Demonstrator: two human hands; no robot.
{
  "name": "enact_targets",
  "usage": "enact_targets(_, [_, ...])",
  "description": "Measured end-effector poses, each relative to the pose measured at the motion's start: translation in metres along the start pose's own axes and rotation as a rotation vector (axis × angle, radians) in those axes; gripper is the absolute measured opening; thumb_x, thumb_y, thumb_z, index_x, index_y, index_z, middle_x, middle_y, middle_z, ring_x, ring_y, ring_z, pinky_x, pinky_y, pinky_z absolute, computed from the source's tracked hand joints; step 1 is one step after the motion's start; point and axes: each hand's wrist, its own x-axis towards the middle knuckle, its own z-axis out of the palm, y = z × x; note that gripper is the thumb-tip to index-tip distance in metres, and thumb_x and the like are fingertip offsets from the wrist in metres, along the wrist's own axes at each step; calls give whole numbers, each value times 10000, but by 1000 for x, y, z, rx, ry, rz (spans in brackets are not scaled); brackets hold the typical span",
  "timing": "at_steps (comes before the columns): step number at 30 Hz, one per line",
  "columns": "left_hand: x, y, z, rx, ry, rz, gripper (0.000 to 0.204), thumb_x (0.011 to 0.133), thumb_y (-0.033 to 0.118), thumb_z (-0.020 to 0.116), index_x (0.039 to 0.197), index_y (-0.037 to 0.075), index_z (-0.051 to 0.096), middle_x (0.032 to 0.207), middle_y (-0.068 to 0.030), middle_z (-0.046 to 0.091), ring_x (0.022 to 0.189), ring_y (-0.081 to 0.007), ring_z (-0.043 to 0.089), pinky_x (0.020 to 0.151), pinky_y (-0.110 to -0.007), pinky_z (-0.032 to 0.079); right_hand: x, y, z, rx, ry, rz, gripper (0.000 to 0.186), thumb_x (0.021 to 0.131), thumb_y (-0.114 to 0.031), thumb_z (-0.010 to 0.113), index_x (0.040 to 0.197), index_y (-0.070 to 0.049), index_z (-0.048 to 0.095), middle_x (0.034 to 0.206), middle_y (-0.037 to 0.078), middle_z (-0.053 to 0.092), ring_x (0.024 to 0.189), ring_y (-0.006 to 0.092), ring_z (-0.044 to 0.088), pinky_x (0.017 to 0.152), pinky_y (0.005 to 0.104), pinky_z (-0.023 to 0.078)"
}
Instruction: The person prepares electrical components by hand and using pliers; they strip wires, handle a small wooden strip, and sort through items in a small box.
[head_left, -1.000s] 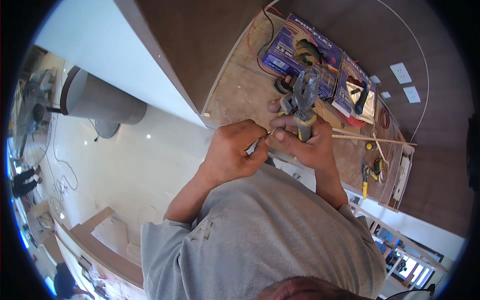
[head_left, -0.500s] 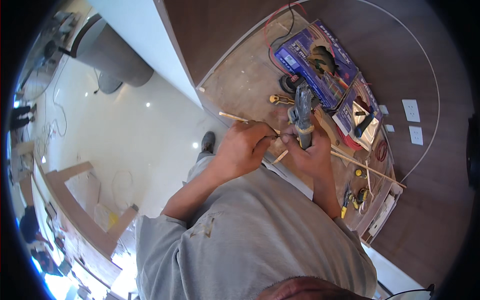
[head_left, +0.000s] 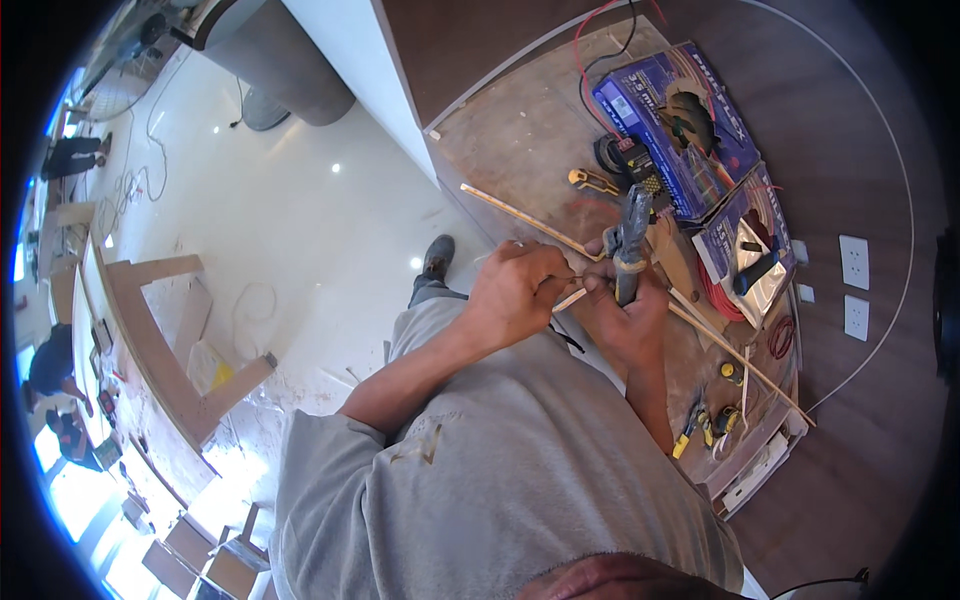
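Observation:
Both hands meet in front of my body, over the bench. My left hand (head_left: 515, 290) is closed in a pinch on a thin dark wire (head_left: 574, 278) that runs across to the other hand's fingertips. My right hand (head_left: 630, 320) is closed too, its palm side holding a worn grey hand tool (head_left: 632, 240) that looks like pliers and points away from me. A thin pale strip (head_left: 525, 215), like LED strip, reaches the fingers from the far left. Another length of pale strip (head_left: 740, 355) slants off to the right. Fingers hide where the wire and strip meet.
On the bench (head_left: 500, 130) lie a yellow utility knife (head_left: 593, 181), a black-and-red device (head_left: 632, 160), purple cable boxes (head_left: 640, 100), red wire coils (head_left: 720, 290) and yellow-handled tools (head_left: 690, 430). Wall sockets (head_left: 855, 262) are at right. A wooden frame (head_left: 215, 400) and people stand far left.
The view has swung, so the bench sits further right. The strip beyond my left hand shows more of its length. Both hands stay close together, still holding the wire and tool.

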Motion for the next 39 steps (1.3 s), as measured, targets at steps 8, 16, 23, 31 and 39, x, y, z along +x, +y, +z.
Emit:
enact_targets(8, [-4,-14,-3,48,49,121,105,792,-27,727,839,64,704,869,-60,744,842,-284,707,814,-396,504,0,-4,10,1,-10,104,83,863,-7,712,937,19,685,1094,137,710,891,188,673,812,348,532])
enact_targets(16, [-16,-31,-16,22,46,30,111,774,-8,726,836,64,669,831,-70,709,806,-319,690,760,-422,532,0,-8,30,-22,-87,188,88,867,2,711,944,34,682,1143,123,713,962,186,672,862,341,523])
enact_targets(23, [-19,-38,-59,-198,-10,65,129,805,20,699,932,13,683,870,-177,673,817,-390,673,709,-475,536,6,-17,57,-38,-81,298,88,871,6,715,951,25,686,1150,126,712,1089,200,645,950,359,494])
enact_targets(31, [-13,-83,-92,-150,-133,141,109,848,3,638,948,-8,678,889,-182,671,841,-409,658,736,-489,523,9,-22,102,-96,-43,314,131,883,-26,725,1002,12,685,1113,117,718,1009,203,665,913,351,508])
enact_targets(39, [20,-82,-94,-116,-385,134,74,883,-23,656,946,5,682,885,-191,681,811,-402,665,705,-452,532,2,-13,110,-292,125,254,323,890,-156,704,1140,35,631,1015,234,658,871,376,649,805,421,527])
